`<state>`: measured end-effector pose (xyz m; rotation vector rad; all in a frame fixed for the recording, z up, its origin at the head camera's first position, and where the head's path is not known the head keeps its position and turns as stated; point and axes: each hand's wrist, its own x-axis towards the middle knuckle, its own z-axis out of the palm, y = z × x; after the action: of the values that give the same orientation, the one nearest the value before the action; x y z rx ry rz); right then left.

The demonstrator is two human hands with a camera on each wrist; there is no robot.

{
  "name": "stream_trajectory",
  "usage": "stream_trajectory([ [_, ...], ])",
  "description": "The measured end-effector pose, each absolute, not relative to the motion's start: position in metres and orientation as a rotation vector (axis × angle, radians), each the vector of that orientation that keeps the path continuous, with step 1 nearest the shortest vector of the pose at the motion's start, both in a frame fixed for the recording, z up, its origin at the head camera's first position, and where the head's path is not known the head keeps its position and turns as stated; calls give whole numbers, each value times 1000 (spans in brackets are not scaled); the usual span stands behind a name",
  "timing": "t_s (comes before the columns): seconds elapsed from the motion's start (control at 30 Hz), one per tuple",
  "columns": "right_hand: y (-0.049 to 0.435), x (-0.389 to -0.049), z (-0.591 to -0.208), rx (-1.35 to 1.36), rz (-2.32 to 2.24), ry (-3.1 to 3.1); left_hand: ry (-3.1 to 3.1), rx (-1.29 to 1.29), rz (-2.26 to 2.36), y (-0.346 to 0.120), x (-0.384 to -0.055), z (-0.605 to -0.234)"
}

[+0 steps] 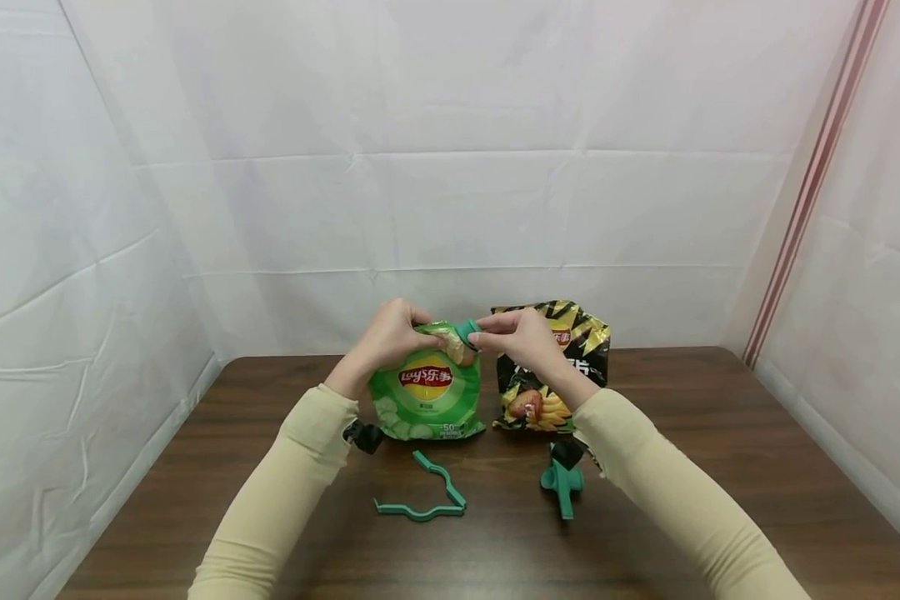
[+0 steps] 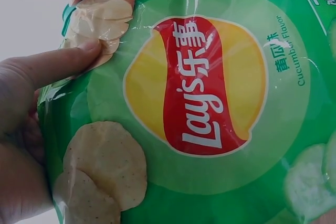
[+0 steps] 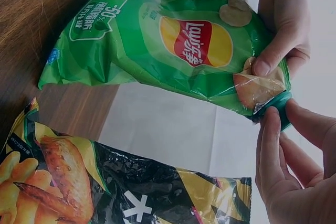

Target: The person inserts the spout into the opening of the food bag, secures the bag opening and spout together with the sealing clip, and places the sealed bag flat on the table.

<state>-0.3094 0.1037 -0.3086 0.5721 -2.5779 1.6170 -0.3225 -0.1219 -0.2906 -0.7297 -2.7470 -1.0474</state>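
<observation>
Head view: the left hand (image 1: 393, 335) pinches the upper edge of the green bag (image 1: 427, 408), which stands at the table's far side; the right hand (image 1: 525, 337) pinches a cap (image 1: 467, 332) at its upper right corner. The black bag (image 1: 547, 400) stands to the right. Nearer lie a bent strip (image 1: 456, 496) and, farther right, a clip (image 1: 562, 487). The table (image 1: 495, 554) is dark wood grain; creased white sheets (image 1: 480, 208) hang behind and at both sides.

Left wrist view: the left thumb presses the green bag's front.

Right wrist view: right thumb and fingers close round the cap. The step looks like fitting it over the corner; that calls for steady bag, firm pinch.
</observation>
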Motion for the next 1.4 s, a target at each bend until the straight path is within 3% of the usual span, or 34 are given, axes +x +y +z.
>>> stream_trajectory([
  [1.1,105,-304,-308,554,1554,-2600,-2632,-725,-1019,-119,-323,-298],
  [1.4,112,-290,-311,392,1623,-2700,-2641,-735,-1018,-119,-322,-299],
])
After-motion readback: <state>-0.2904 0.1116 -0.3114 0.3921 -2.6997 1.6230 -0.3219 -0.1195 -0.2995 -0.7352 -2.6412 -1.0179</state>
